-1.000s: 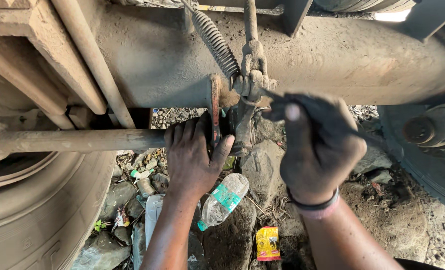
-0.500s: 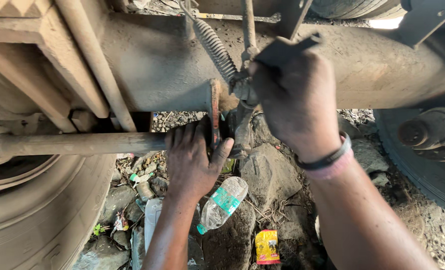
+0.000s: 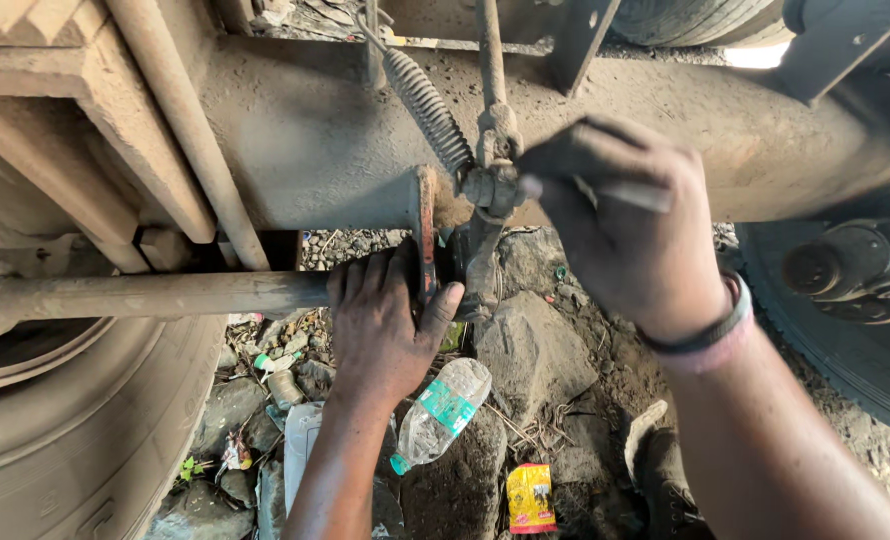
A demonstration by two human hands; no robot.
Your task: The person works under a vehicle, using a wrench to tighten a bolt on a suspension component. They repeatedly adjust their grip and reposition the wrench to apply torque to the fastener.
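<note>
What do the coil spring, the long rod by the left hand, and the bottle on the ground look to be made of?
Coil spring: looks like steel, dull grey-brown, coated in dust and grime over tight wound coils. Long rod: probably steel too, with a rough, rusty, dirt-caked surface; the left hand rests at its end. Bottle: clear thin plastic, see-through and slightly crumpled, with a green label and cap.

rust-brown axle beam (image 3: 295, 130) and rod (image 3: 165, 295) — a red-edged bracket (image 3: 426, 225), a clear plastic bottle (image 3: 440, 415) with green label and cap, a yellow-red wrapper (image 3: 530, 497), a grey-and-pink wristband (image 3: 710, 338).
</note>
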